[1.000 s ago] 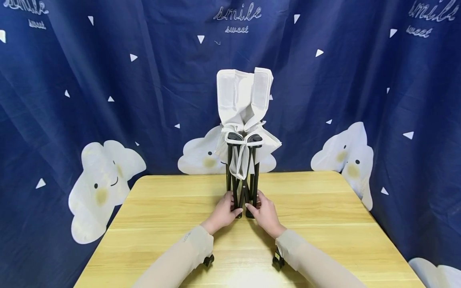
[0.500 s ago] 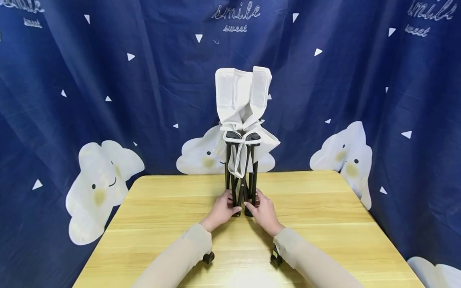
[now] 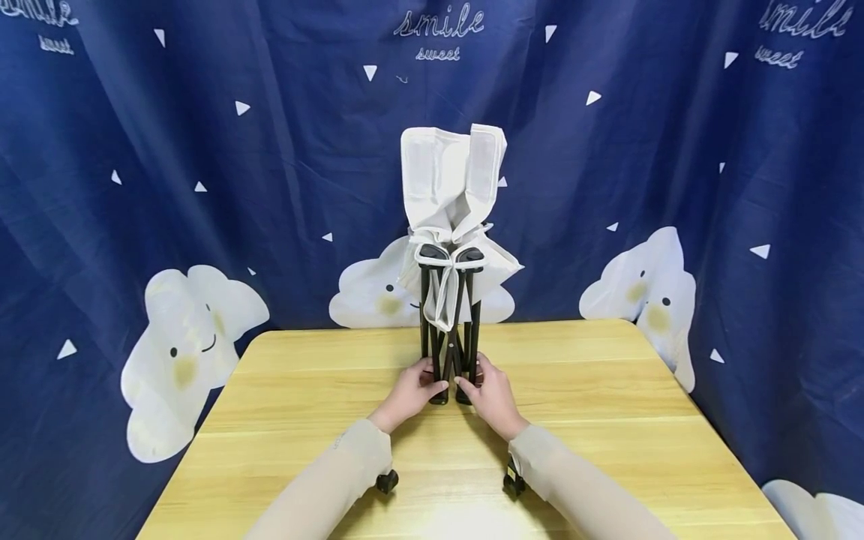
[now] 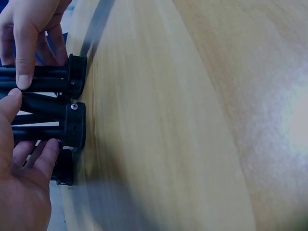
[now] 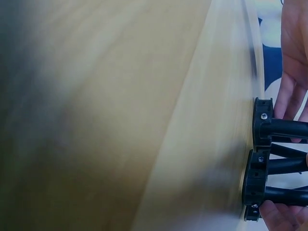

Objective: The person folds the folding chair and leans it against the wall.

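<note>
Head view: a folded camp chair [image 3: 451, 247] stands upright at the middle of the wooden surface [image 3: 607, 420], long axis running 6 to 12 o'clock, its pale fabric bunched at 12. The left hand [image 3: 412, 390] and right hand [image 3: 491, 391] wrap its black legs [image 3: 451, 360] low down from 9 and 3 o'clock, fingers curled and grasping.

Left wrist view: the left hand [image 4: 21, 187] and the right hand [image 4: 29, 38] grip the black legs [image 4: 43, 106], whose capped feet [image 4: 74, 125] rest on the surface [image 4: 192, 120].

Right wrist view: 2 capped feet [image 5: 255, 168] meet the surface [image 5: 120, 115]; the right hand [image 5: 284, 216] clasps the legs [image 5: 288, 163] at 5 o'clock.
</note>
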`<state>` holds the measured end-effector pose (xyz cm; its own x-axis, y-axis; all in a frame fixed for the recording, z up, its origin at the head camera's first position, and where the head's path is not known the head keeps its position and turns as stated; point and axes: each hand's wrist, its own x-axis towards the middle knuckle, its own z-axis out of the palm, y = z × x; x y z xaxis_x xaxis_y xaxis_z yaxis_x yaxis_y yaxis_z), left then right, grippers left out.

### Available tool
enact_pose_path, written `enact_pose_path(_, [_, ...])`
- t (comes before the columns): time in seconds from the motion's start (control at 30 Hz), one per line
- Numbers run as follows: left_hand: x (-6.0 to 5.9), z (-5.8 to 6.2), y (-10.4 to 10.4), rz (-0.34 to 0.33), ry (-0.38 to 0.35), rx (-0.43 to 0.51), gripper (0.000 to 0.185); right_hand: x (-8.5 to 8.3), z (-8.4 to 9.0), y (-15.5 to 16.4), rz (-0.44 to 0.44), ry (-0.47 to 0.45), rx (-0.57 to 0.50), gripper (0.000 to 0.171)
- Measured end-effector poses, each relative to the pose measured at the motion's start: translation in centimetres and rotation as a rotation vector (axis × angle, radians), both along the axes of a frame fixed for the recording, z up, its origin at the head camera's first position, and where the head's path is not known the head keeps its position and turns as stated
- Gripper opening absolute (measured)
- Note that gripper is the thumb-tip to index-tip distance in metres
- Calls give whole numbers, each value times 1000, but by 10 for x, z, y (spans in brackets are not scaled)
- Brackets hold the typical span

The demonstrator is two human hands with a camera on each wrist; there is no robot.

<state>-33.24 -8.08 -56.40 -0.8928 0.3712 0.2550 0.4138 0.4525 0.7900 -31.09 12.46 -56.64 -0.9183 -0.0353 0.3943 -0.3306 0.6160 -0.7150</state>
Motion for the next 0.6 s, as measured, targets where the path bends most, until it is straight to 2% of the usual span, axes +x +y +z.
enact_pose_path(0.27, [-4,2,3,-18,33,-47,36,-6,3,-1,-2,6,-3,48])
enact_pose_path(0.6, [-16,-1,8,-43,124,-94,37,-17,3,-3,-13,7,11,44])
